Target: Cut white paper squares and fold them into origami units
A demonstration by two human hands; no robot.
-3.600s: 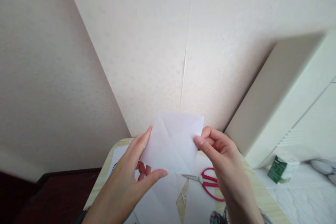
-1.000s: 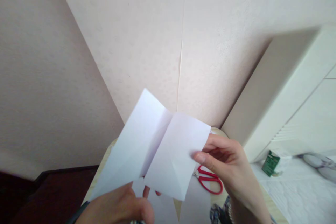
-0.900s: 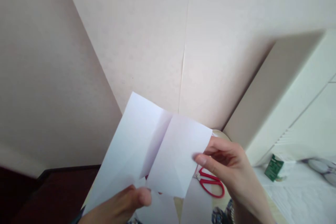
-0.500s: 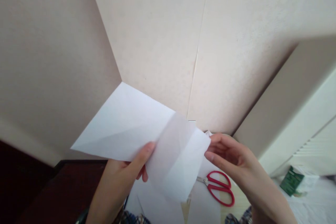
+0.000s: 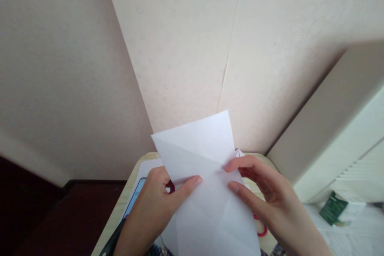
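Observation:
A creased sheet of white paper (image 5: pixel 198 144) stands tilted up in front of me, its top edge against the wall. My left hand (image 5: pixel 163 196) grips it at the left edge, thumb on the near face and the other fingers partly hidden behind. At the right edge, my right hand (image 5: pixel 264 188) touches the sheet with thumb and index fingertips, which are spread apart. Behind the sheet, mostly covered, lie red-handled scissors (image 5: pixel 261 228); only part of one handle loop shows.
Under the hands is a light wooden table (image 5: pixel 112 224) with rounded corners. A phone (image 5: pixel 136 196) with a lit screen lies left on white paper. A folded white paper piece (image 5: pixel 239 153) sits at the back. A green packet (image 5: pixel 333 208) is off to the right.
The paper has turned from lying slantwise to nearly upright and moved right. My right hand has left its corner for the side edge. The scissors are now mostly covered, and the phone has come into view.

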